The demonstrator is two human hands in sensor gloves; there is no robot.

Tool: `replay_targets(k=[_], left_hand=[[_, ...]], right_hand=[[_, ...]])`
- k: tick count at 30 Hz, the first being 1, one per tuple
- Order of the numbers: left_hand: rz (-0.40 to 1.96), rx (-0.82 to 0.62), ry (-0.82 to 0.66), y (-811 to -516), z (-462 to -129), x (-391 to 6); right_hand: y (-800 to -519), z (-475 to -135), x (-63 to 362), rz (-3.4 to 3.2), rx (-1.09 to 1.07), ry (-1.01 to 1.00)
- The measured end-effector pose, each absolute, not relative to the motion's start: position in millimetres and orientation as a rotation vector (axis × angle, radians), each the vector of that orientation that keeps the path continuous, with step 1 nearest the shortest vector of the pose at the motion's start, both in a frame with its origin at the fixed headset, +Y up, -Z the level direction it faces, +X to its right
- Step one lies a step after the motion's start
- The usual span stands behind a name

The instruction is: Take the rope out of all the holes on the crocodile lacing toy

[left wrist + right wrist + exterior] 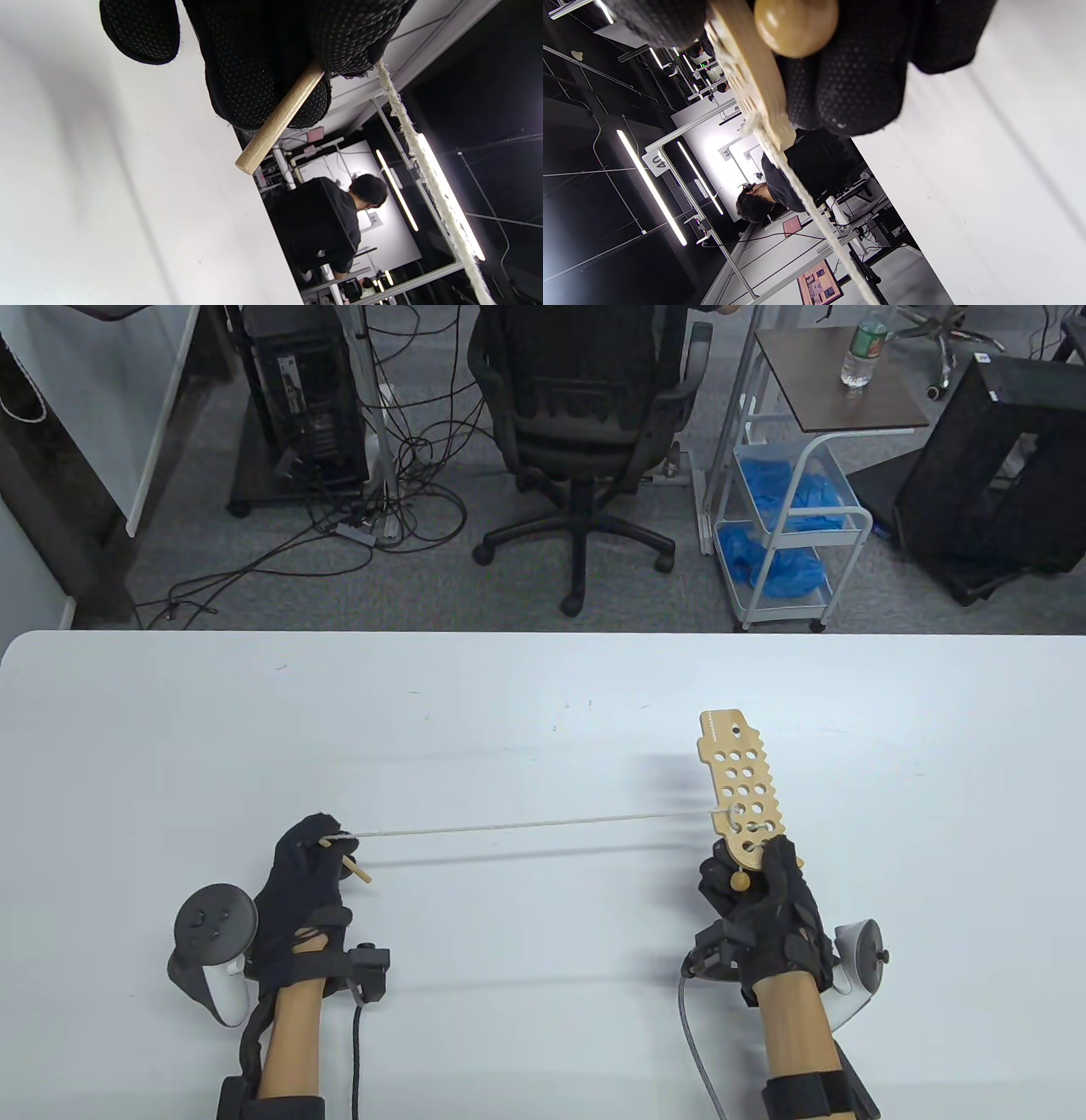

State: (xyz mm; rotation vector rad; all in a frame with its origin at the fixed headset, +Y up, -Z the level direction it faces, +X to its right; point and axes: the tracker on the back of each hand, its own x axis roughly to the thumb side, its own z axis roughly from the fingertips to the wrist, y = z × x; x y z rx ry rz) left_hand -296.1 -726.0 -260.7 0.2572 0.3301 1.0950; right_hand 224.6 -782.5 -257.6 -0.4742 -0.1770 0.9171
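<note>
A flat wooden crocodile lacing board (740,780) with many round holes is held above the white table (509,712), its lower end gripped by my right hand (755,891). A wooden bead (740,881) hangs at that end, large in the right wrist view (796,25). A cream rope (526,823) runs taut from a hole near the board's lower left across to my left hand (310,857). That hand pinches the rope's end together with its wooden needle (356,871). The left wrist view shows the needle (278,120) sticking out from under the fingers and the rope (428,178) trailing away.
Beyond the table's far edge stand a black office chair (585,415), a white cart (789,517) with blue bags, a computer tower (301,390) and floor cables. A person sits in the background of both wrist views.
</note>
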Motion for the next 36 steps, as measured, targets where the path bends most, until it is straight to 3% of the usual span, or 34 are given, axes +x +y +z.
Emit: replay_targets(k=[36], left_hand=[[1.442, 0.294, 0.512, -742, -249, -319]], right_hand=[[-787, -249, 234, 0.815, -0.569, -0.262]])
